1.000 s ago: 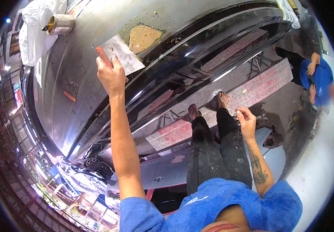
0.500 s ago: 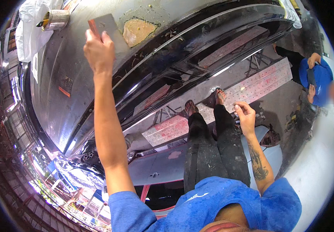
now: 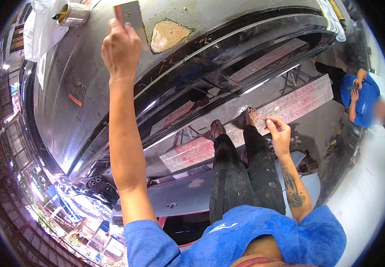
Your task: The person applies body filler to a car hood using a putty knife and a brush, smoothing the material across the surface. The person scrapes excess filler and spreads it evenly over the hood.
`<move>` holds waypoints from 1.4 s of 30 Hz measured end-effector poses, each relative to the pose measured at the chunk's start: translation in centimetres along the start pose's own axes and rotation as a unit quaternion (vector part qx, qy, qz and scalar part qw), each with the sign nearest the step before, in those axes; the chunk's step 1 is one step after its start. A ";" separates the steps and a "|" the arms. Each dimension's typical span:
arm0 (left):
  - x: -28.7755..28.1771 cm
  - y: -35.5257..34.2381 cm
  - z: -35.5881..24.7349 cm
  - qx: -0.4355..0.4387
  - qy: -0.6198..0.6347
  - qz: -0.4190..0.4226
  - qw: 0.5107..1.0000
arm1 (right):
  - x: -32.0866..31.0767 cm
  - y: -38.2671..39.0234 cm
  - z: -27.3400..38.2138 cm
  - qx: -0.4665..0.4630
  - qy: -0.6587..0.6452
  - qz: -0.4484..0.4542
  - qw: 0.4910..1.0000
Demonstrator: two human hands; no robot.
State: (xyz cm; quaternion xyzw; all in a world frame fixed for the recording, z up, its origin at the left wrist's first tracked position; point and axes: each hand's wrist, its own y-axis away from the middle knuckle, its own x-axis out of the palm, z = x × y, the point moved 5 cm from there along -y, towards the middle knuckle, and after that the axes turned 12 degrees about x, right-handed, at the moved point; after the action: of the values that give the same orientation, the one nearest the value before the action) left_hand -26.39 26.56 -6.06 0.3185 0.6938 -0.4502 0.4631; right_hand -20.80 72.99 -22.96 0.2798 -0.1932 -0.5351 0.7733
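My left hand point(image 3: 121, 51) grips a flat putty spreader point(image 3: 134, 22) with an orange edge strip, held over the dull grey curved car roof point(image 3: 95, 49). Right of the spreader lies a tan patch of filler point(image 3: 170, 36) with a dark rim. A second spreader point(image 3: 77, 92), dark with an orange edge, rests on the roof nearer to me. Out at my right side, away from the car, my right hand point(image 3: 279, 133) is raised with curled fingers, thumb and forefinger close together. Whether anything small is between them I cannot make out.
An open metal can point(image 3: 73, 15) with a handle sticking out stands on the roof beside white plastic sheeting point(image 3: 41, 35). My feet are on a perforated, red-stained plank point(image 3: 297, 102). Behind me is a light-blue car point(image 3: 179, 191). Another person point(image 3: 360, 94) stands at the right, holding something dark.
My left hand has moved slightly farther across the roof with the spreader. My right hand stays raised in much the same pose. The other person's hands have come closer together.
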 end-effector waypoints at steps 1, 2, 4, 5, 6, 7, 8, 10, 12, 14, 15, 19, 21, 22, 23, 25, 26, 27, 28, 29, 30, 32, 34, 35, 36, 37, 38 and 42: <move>-0.5 0.5 0.7 0.002 0.038 -0.049 0.998 | 0.2 -0.1 0.6 -0.018 -0.010 0.000 1.000; -1.0 1.7 1.3 0.009 0.058 -0.121 0.991 | 0.4 -0.3 1.1 -0.008 -0.011 -0.004 1.000; 0.4 6.5 4.7 -0.215 0.383 -0.180 0.880 | 1.4 -0.5 3.1 -0.029 -0.005 -0.004 1.000; 0.8 8.7 6.3 -0.268 0.434 -0.229 0.829 | 2.2 -0.8 4.5 -0.036 0.000 -0.005 0.999; 1.1 10.9 7.6 -0.304 0.439 -0.272 0.801 | 3.2 -1.1 6.1 -0.038 -0.005 -0.005 0.999; 1.4 12.9 8.9 -0.323 0.429 -0.281 0.795 | 4.4 -1.3 8.2 -0.061 -0.004 0.004 0.998; 1.9 14.5 10.0 -0.351 0.402 -0.288 0.795 | 6.1 -1.7 10.6 -0.101 -0.006 0.031 0.994; 2.3 16.4 11.9 -0.355 0.295 -0.291 0.838 | 10.0 -2.3 15.4 -0.126 0.014 0.062 0.990; 2.2 17.1 11.8 -0.239 0.233 -0.378 0.864 | 15.4 -3.4 21.2 -0.228 0.052 0.111 0.966; 3.0 17.6 11.7 -0.233 0.214 -0.380 0.869 | 22.0 -5.1 26.7 -0.315 0.067 0.138 0.937; 4.0 18.0 11.9 -0.288 0.272 -0.345 0.851 | 25.9 -5.8 29.5 -0.395 0.085 0.170 0.899; 3.7 18.4 10.8 -0.279 0.270 -0.379 0.840 | 41.2 -11.2 38.7 -0.513 0.250 0.109 0.814; 3.3 18.3 10.5 -0.287 0.274 -0.376 0.838 | 47.8 -14.7 41.7 -0.458 0.342 0.080 0.817; 3.4 18.3 10.6 -0.310 0.280 -0.355 0.836 | 50.4 -15.3 42.9 -0.497 0.326 0.083 0.800; 3.2 18.2 10.4 -0.311 0.280 -0.354 0.837 | 52.8 -15.8 43.7 -0.534 0.309 0.086 0.782; 3.0 18.0 10.3 -0.311 0.288 -0.349 0.836 | 56.3 -16.3 44.3 -0.601 0.268 0.092 0.747; 2.7 18.0 10.1 -0.296 0.261 -0.357 0.847 | 57.7 -17.3 44.2 -0.555 0.303 0.087 0.770; 2.7 18.0 10.0 -0.299 0.261 -0.359 0.844 | 58.9 -18.2 44.5 -0.505 0.336 0.080 0.791; 2.8 18.1 10.0 -0.302 0.262 -0.361 0.842 | 59.8 -19.1 44.4 -0.452 0.369 0.073 0.809; 2.9 18.1 10.0 -0.300 0.280 -0.362 0.837 | 60.6 -19.4 44.4 -0.443 0.385 0.070 0.807; 3.5 18.2 10.0 -0.324 0.320 -0.333 0.826 | 61.3 -19.7 44.4 -0.435 0.400 0.068 0.804; 2.9 18.1 9.8 -0.295 0.254 -0.347 0.853 | 62.2 -20.2 44.3 -0.428 0.429 0.038 0.794; 2.8 18.1 9.8 -0.294 0.229 -0.339 0.864 | 63.1 -20.6 44.0 -0.448 0.410 0.057 0.792; 2.8 18.1 9.9 -0.295 0.247 -0.342 0.857 | 63.4 -20.8 43.9 -0.459 0.400 0.065 0.791; 2.9 18.1 9.9 -0.295 0.264 -0.347 0.850 | 63.6 -21.1 43.9 -0.477 0.404 0.026 0.780; 2.9 18.0 9.9 -0.293 0.280 -0.352 0.843 | 63.5 -21.4 44.0 -0.495 0.406 -0.014 0.768; 3.2 18.1 10.0 -0.306 0.305 -0.343 0.834 | 63.5 -21.6 44.2 -0.512 0.406 -0.053 0.755; 3.4 18.2 9.9 -0.319 0.292 -0.343 0.834 | 61.9 -23.3 46.1 -0.485 0.290 -0.002 0.825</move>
State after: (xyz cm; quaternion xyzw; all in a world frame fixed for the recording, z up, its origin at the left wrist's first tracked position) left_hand -8.47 24.65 -16.88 0.0113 0.9667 -0.2199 0.1306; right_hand -43.33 -1.69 -2.42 0.0116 0.3250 -0.4551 0.8289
